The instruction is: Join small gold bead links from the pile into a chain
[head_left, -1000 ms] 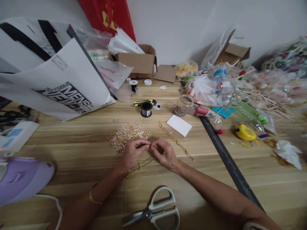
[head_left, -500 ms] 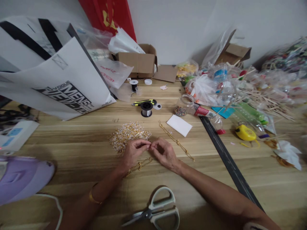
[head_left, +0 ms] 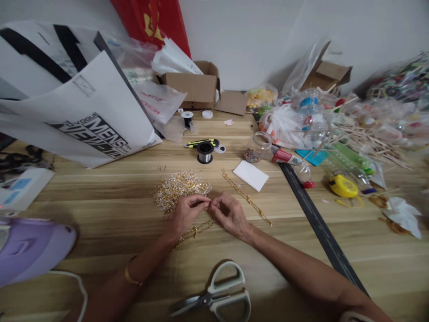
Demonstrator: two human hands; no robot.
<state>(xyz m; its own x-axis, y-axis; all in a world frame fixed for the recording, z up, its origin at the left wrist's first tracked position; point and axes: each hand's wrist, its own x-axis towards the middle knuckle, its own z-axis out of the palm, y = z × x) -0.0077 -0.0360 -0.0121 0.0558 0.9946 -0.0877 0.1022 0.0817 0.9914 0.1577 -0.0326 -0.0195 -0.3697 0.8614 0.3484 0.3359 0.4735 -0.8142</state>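
My left hand (head_left: 187, 213) and my right hand (head_left: 230, 215) meet fingertip to fingertip over the wooden table (head_left: 127, 223). Both are pinched closed, and whatever sits between the fingertips is too small to make out. Behind my left hand spreads a heap of gold and clear beaded pieces (head_left: 177, 188). One gold chain (head_left: 194, 231) lies below my left hand, partly covered by its wrist. Another gold chain (head_left: 248, 198) stretches along the table to the right of my right hand. Scissors with pale handles (head_left: 217, 293) rest near the front edge.
A wire spool (head_left: 204, 153), a yellow-black cutter (head_left: 187, 144), a bead jar (head_left: 254, 152) and a white card (head_left: 250, 175) stand or lie beyond my hands. A large white bag (head_left: 97, 112) occupies the left. Bottles, sticks and a yellow tape measure (head_left: 343, 185) crowd the right.
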